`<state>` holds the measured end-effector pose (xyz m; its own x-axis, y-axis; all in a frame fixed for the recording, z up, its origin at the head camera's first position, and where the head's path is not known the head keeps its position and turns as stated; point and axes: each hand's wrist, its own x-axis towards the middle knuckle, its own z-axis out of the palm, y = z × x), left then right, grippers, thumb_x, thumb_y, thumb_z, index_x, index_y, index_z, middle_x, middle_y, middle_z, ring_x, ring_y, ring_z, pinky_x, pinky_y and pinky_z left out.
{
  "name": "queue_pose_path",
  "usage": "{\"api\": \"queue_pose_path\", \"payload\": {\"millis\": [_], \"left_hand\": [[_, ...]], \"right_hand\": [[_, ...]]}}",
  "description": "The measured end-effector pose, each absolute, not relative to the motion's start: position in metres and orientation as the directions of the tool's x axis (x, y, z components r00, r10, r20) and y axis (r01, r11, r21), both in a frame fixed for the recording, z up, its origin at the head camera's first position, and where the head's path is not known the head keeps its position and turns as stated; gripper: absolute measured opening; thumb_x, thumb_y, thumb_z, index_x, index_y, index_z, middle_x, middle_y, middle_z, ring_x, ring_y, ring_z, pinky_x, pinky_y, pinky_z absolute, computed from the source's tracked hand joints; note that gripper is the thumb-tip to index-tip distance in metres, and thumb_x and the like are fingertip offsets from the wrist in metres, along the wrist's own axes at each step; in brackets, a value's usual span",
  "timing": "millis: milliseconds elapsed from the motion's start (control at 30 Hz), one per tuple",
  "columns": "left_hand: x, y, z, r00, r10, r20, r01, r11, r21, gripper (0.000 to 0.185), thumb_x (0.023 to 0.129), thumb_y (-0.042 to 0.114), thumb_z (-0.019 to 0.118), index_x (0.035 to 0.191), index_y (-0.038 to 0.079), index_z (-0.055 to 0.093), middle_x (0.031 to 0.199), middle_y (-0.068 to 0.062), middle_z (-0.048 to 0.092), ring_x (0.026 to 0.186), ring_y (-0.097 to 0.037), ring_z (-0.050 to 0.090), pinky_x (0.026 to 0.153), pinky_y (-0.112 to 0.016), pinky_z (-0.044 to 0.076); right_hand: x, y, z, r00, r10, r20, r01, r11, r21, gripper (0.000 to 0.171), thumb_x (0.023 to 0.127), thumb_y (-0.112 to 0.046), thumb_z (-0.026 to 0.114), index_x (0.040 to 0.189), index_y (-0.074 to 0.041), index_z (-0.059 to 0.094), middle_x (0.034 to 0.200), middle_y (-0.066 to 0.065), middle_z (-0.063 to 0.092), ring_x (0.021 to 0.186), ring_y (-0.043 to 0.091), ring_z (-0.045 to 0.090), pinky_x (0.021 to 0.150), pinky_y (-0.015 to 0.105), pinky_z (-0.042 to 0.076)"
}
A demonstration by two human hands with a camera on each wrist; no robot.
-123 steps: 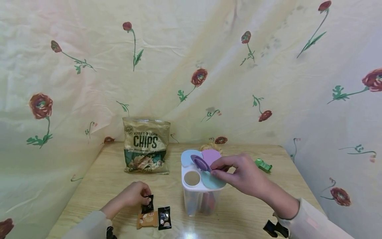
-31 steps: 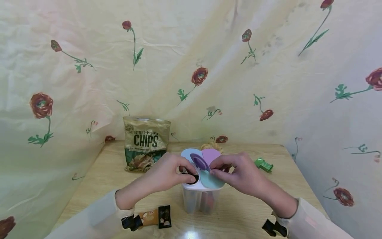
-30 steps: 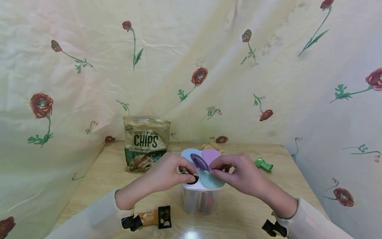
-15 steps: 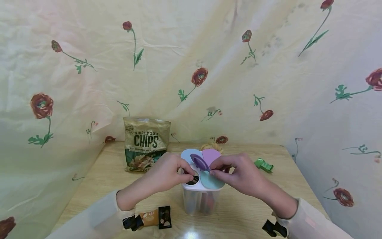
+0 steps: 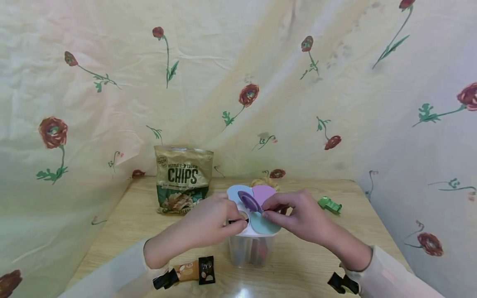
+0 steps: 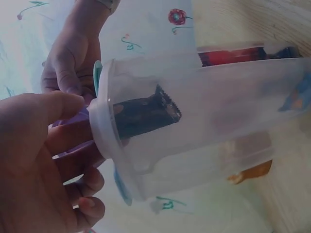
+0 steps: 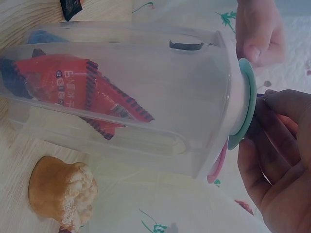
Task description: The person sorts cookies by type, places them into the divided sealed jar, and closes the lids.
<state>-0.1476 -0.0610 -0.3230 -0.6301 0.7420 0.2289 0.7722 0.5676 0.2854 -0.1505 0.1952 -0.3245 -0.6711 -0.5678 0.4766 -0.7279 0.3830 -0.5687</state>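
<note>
- Black packet [image 6: 146, 115] – partway down through the open hole in the lid of the clear container [image 5: 247, 248]; in left-wrist view it shows inside the wall just below the rim, long axis running along the container's depth, i.e. roughly vertical in the real scene.
- Container stands upright on the counter [image 5: 123, 223], centre of head view, w/ four coloured flaps on top; purple flap [image 5: 249, 202] tipped up, others flat.
- Left hand [image 5: 208, 225] – at abt 9 o'clock of the lid, fingers curled over the open hole. Can't tell if they pinch the packet's top end; the contact is hidden. Packet lies straight below the fingertips, so the key relation is vertical: hand above, packet beneath.
- Right hand [image 5: 302, 219] – at abt 3 o'clock of the lid, thumb and forefinger pinching the raised purple flap, holding it up off the hole.
- Left hand nearer the packet; right is beside it, across the hole.
- Red packet [image 7: 73, 90] already lies in another compartment.
- Two more small packets [image 5: 195, 271] on the counter at abt 7 o'clock of the container, near the left sleeve.
</note>
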Motion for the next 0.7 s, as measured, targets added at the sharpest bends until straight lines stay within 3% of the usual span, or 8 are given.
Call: {"api": "queue_pose_path", "payload": {"millis": [100, 200, 300, 500, 700], "left_hand": [[-0.144, -0.062, -0.324, -0.597, 0.773, 0.215, 0.799, 0.548, 0.248, 0.030, 0.098, 0.036, 0.054, 0.078, 0.025, 0.075, 0.087, 0.015, 0.063, 0.081, -0.006, 0.052, 0.079, -0.024, 0.042], [-0.142, -0.064, -0.324, -0.603, 0.771, 0.204, 0.789, 0.538, 0.297, 0.028, 0.099, 0.037, 0.052, 0.095, 0.024, 0.076, 0.097, 0.014, 0.063, 0.089, -0.006, 0.053, 0.078, -0.023, 0.045], [-0.143, -0.069, -0.320, -0.637, 0.742, 0.209, 0.747, 0.528, 0.404, 0.027, 0.099, 0.038, 0.052, 0.109, 0.025, 0.074, 0.102, 0.017, 0.064, 0.093, -0.002, 0.057, 0.080, -0.024, 0.048], [-0.146, -0.087, -0.316, -0.705, 0.680, 0.204, 0.659, 0.520, 0.543, 0.024, 0.097, 0.037, 0.058, 0.115, 0.026, 0.071, 0.103, 0.020, 0.065, 0.087, 0.002, 0.058, 0.073, -0.024, 0.050], [-0.151, -0.113, -0.331, -0.796, 0.582, 0.167, 0.535, 0.547, 0.644, 0.039, 0.095, 0.032, 0.062, 0.134, 0.025, 0.058, 0.096, 0.020, 0.063, 0.083, 0.000, 0.060, 0.068, -0.024, 0.052]], "right_hand": [[-0.151, 0.195, -0.324, -0.675, -0.568, 0.471, -0.724, 0.386, -0.571, 0.010, 0.087, -0.016, 0.073, 0.090, -0.025, 0.072, 0.084, -0.014, 0.070, 0.069, 0.002, 0.064, 0.059, 0.024, 0.053], [-0.151, 0.195, -0.325, -0.673, -0.568, 0.473, -0.725, 0.382, -0.572, 0.011, 0.087, -0.015, 0.073, 0.090, -0.025, 0.072, 0.084, -0.014, 0.070, 0.069, 0.002, 0.064, 0.059, 0.024, 0.053], [-0.151, 0.195, -0.325, -0.666, -0.570, 0.482, -0.732, 0.372, -0.571, 0.010, 0.087, -0.015, 0.073, 0.091, -0.024, 0.073, 0.084, -0.013, 0.070, 0.069, 0.002, 0.064, 0.059, 0.024, 0.053], [-0.150, 0.194, -0.326, -0.663, -0.569, 0.487, -0.734, 0.370, -0.569, 0.009, 0.087, -0.015, 0.074, 0.091, -0.023, 0.073, 0.085, -0.012, 0.071, 0.070, 0.002, 0.065, 0.059, 0.024, 0.053], [-0.150, 0.194, -0.327, -0.662, -0.564, 0.494, -0.737, 0.372, -0.564, 0.011, 0.085, -0.014, 0.075, 0.090, -0.024, 0.073, 0.085, -0.013, 0.071, 0.071, 0.002, 0.065, 0.060, 0.023, 0.053]]}}
